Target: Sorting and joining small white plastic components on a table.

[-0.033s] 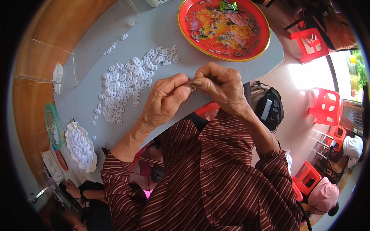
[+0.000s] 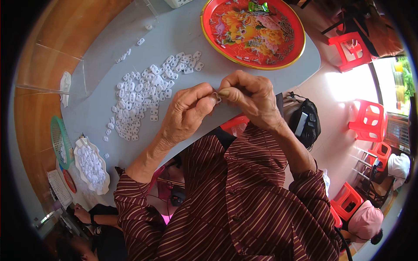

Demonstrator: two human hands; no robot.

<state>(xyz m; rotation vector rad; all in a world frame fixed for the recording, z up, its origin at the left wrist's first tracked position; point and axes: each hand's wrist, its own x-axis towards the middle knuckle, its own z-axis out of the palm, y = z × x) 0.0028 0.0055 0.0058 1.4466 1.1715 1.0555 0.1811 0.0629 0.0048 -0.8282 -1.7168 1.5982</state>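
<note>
Both hands meet at the fingertips above the near edge of the grey table. My left hand [image 2: 188, 108] is closed in a pinch on a small white plastic piece [image 2: 218, 99], of which only an edge shows. Thumb against forefinger, my right hand [image 2: 250, 98] touches that same spot; what it pinches, if anything, is too small to make out. Left of the hands lies a spread pile of white plastic pieces [image 2: 135, 100] with small holes. A round red tray [image 2: 209, 37] with a gold rim and flower print stands beyond, holding many small metal pins and a green wrapper [image 2: 258, 7].
More white pieces fill a scalloped white dish [image 2: 104, 188] at the left, beside a green basket [image 2: 55, 135]. A clear plastic panel [image 2: 52, 69] stands at the table's left. Another person's hand [image 2: 81, 214] is at lower left. A black bag [image 2: 307, 126] and red stools [image 2: 368, 121] are at right.
</note>
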